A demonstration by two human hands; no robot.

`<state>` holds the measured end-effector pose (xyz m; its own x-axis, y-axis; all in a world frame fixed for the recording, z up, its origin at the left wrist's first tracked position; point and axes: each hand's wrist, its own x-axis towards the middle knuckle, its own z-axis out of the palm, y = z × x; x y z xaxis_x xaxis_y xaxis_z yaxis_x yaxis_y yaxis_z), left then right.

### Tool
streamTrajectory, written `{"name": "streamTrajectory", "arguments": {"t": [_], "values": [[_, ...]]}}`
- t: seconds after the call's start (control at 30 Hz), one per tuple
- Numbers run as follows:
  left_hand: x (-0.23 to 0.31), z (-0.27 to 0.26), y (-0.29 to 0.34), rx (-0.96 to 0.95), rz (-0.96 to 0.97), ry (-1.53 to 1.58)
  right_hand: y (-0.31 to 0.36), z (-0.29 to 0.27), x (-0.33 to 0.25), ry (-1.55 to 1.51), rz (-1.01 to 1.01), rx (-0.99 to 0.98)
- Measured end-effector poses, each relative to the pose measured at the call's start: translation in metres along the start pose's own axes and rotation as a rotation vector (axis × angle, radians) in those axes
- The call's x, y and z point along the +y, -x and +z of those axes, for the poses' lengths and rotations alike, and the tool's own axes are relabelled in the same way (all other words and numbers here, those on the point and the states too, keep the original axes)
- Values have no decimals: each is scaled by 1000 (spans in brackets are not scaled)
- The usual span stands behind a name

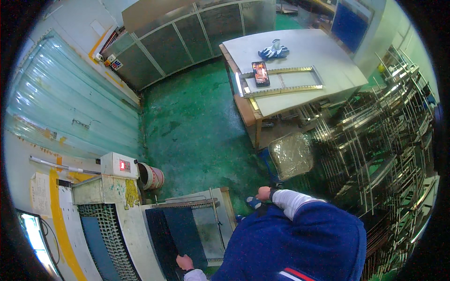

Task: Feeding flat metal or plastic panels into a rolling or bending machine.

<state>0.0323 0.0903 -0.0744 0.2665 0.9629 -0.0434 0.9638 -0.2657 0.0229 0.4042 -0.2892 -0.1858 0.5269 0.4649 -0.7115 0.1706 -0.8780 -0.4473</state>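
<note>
My left hand (185,262), fingers closed, is at the edge of a dark blue-black sheet (161,229) and seems to grip it. The sheet lies on a bench beside a machine, next to a flatter blue panel (187,232) and a thin metal frame with a rod (216,220). My right hand (264,193) is curled in front of my body; whatever it holds, if anything, is hidden. Just beyond its fingers shows a small blue-and-white item (253,202), perhaps a shoe.
The machine has a chain conveyor (115,234) and a control box (119,166). A bucket (152,177) stands behind it. The white table (337,58) bears gloves (274,49), a phone (260,74) and a metal frame (304,87). A plastic-covered stool (291,154) and metal racks (375,140) stand right.
</note>
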Motion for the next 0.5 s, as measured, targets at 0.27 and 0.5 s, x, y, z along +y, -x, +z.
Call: {"name": "streamTrajectory", "arguments": {"t": [0.27, 0.5], "values": [[3, -6, -2, -92, 1, -13, 2, -5, -4, 44, 13, -70], [0, -6, -3, -126, 3, 25, 6, -1, -6, 44, 26, 6]]}}
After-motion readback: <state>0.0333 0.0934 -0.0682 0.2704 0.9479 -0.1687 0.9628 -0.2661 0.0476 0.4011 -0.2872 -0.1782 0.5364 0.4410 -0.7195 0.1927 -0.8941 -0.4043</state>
